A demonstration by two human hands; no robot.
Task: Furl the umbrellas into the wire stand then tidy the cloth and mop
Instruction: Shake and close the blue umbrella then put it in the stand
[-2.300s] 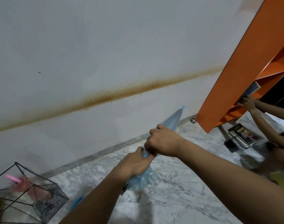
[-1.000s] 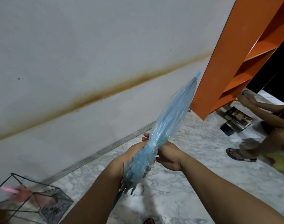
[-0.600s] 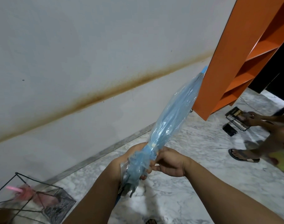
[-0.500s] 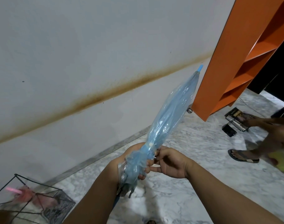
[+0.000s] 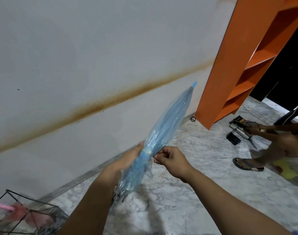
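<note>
Left hand grips the furled blue umbrella from behind at its lower canopy, fingers wrapped round the bunched plastic. Right hand is at the same band of the umbrella, thumb and fingers pinched together at the small closing strap on the canopy's near side; whether the strap is fastened cannot be told. The umbrella is held in the air in front of the white wall, tilted, with its blue tip up and to the right and its rib ends hanging below the left wrist. The canopy is translucent and gathered close round the shaft.

Wire stand sits on the marble floor at lower left, against the wall, well apart from the umbrella. A pink umbrella already lies inside it, handle end pointing left.

A brown stain runs along the wall. An orange shelf unit stands at right. Beyond it a second person in a sandal crouches, hands at a stack of books on the floor
</note>
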